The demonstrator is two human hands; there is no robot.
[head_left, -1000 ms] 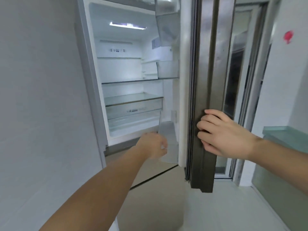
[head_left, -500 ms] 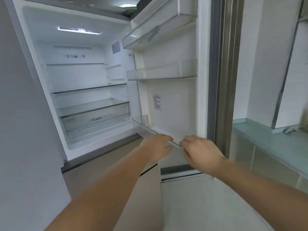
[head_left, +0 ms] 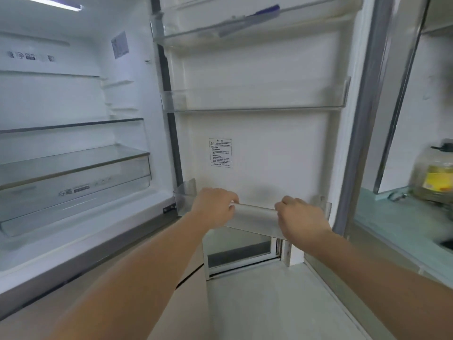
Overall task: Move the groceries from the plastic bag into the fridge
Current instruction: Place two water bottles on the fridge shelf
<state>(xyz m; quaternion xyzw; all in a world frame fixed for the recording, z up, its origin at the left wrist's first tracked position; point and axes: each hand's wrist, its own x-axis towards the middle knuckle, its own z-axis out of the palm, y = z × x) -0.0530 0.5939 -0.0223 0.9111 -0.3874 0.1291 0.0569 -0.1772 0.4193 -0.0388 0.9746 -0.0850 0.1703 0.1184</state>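
The fridge [head_left: 81, 212] stands open in front of me, lit inside, its glass shelves and clear drawer [head_left: 73, 190] bare. Its right door [head_left: 264, 133] is swung wide and shows three clear door bins. Both my hands grip the front rim of the lowest door bin [head_left: 255, 214]: my left hand [head_left: 215, 207] near its left end, my right hand [head_left: 299, 217] near its right end, fingers curled over the edge. No plastic bag and no groceries are in view.
A pale green counter [head_left: 397, 222] runs along the right, with a large bottle of yellow oil [head_left: 436, 177] on it. The middle door bin [head_left: 255, 99] and top door bin [head_left: 220, 23] hang above my hands. Light floor lies below the door.
The door has swung fully open. My right hand left the door's edge and took the bin rim, then slid right along it; my left hand stays on the bin.
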